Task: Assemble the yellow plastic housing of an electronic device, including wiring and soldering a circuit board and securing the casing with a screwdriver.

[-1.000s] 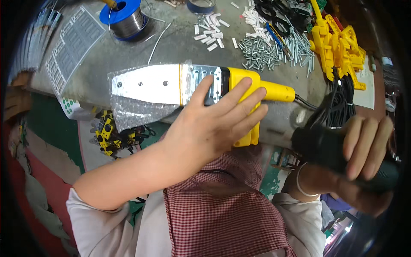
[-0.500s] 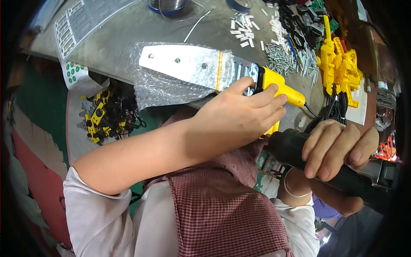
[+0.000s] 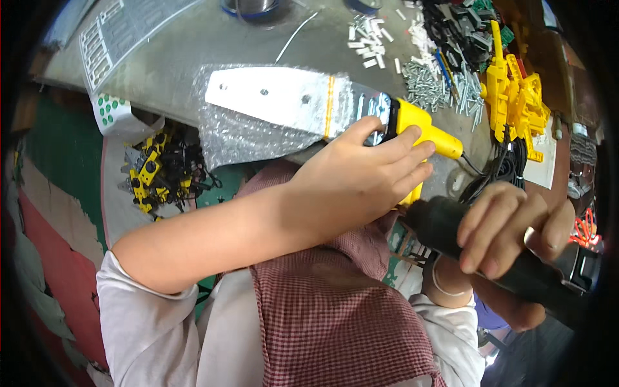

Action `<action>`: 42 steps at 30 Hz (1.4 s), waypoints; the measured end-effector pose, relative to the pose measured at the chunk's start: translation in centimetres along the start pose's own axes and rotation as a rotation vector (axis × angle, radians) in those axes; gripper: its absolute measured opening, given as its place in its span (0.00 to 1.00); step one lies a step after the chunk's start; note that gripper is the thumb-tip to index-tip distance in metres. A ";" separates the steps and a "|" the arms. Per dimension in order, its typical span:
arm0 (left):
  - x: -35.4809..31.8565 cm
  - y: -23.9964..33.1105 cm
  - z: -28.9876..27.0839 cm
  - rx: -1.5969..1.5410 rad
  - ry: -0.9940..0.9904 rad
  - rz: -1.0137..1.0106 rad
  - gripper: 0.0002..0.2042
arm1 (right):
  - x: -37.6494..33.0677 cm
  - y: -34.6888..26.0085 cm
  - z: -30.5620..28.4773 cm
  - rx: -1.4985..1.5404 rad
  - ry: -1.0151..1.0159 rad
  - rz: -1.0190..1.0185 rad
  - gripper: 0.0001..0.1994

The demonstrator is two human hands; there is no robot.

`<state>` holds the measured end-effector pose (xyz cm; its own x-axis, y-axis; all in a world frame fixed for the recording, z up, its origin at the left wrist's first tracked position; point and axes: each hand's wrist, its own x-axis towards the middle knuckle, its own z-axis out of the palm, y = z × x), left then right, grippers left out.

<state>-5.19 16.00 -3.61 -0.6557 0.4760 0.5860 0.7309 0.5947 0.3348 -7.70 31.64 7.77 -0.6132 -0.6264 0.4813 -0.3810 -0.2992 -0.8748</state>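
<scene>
My left hand is closed around a yellow-handled tool, whose cord runs out of the handle's end. From its black collar a long flat metal blade reaches left. Bubble wrap with an orange band covers that blade. In my right hand is a black power screwdriver, its fingers wrapped over the barrel. The screwdriver's nose points at the lower part of the yellow housing, just below my left fingers. Whether its bit touches a screw there is hard to see.
White plastic pieces and a pile of screws lie on the grey worktable. Yellow housings and coiled black cord are at the right. A box of yellow-black parts stands lower left. Wire spools sit at the far edge.
My right hand and the screwdriver have shifted slightly down and right. My left hand keeps its hold on the yellow-handled tool, and the whole view has moved a little.
</scene>
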 end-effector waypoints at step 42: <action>-0.6 1.7 -3.1 -0.321 -0.080 -0.186 0.29 | -2.0 -2.9 -8.0 0.337 0.603 -0.080 0.26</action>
<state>-3.00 14.75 -1.11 -0.7861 0.4359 0.4383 0.6119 0.4484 0.6515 -10.87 39.51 9.76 -0.9069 -0.1131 0.4059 -0.2650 -0.5959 -0.7581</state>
